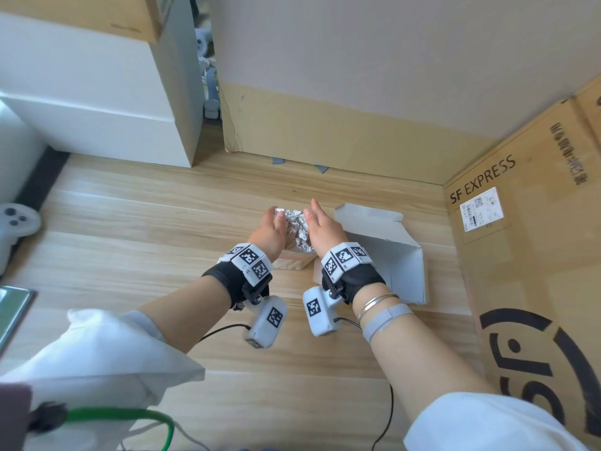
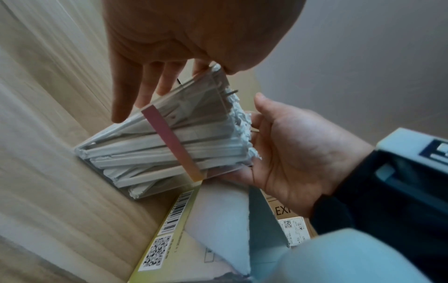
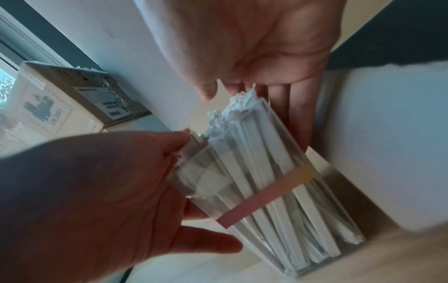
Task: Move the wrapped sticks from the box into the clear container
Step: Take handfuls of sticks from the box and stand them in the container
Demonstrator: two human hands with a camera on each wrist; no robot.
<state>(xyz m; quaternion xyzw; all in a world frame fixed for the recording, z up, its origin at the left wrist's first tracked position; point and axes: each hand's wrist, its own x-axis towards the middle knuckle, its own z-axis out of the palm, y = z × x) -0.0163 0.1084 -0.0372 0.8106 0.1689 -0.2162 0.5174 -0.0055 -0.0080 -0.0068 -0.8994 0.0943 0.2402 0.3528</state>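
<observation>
A clear container (image 1: 297,231) (image 2: 206,107) (image 3: 218,183) with a pink-to-yellow band stands tilted on the wooden floor. It is packed with white wrapped sticks (image 1: 300,221) (image 2: 145,153) (image 3: 278,210) whose crimped ends stick out of its top. My left hand (image 1: 271,231) (image 2: 150,47) (image 3: 97,191) holds the container, thumb at the rim and fingers down its side. My right hand (image 1: 325,227) (image 2: 303,153) (image 3: 254,47) lies flat against the other side and the stick ends, fingers straight. The open white box (image 1: 390,255) (image 2: 218,220) lies just right of the container; its inside is hidden.
A big cardboard carton (image 1: 527,255) marked SF EXPRESS walls off the right. A cardboard panel (image 1: 325,135) stands behind and a white cabinet (image 1: 97,109) at the back left. A white game controller (image 1: 16,222) lies at the far left on the floor (image 1: 146,239).
</observation>
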